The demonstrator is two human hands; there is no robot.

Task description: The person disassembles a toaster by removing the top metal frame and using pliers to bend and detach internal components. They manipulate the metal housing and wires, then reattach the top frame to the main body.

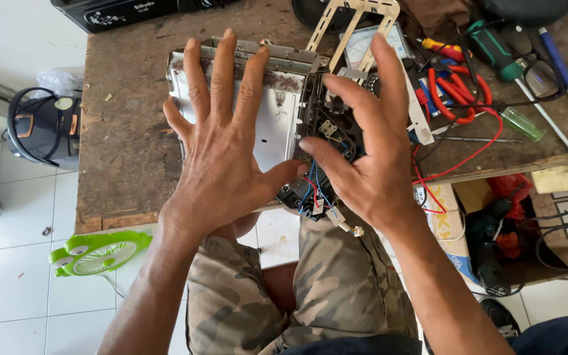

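Observation:
My left hand is spread flat with fingers apart over a bare metal appliance chassis lying on a worn wooden workbench. My right hand is also splayed, hovering over the chassis's dark control section with its switch parts and blue, red and white wires hanging off the table edge. Neither hand grips anything. The hands hide much of the chassis's middle.
Red-handled pliers, a green screwdriver, a blue-and-white pen, a red wire and a metal bracket lie at the right. A green fan and a rice cooker sit on the tiled floor at left. Boxes stand under the bench.

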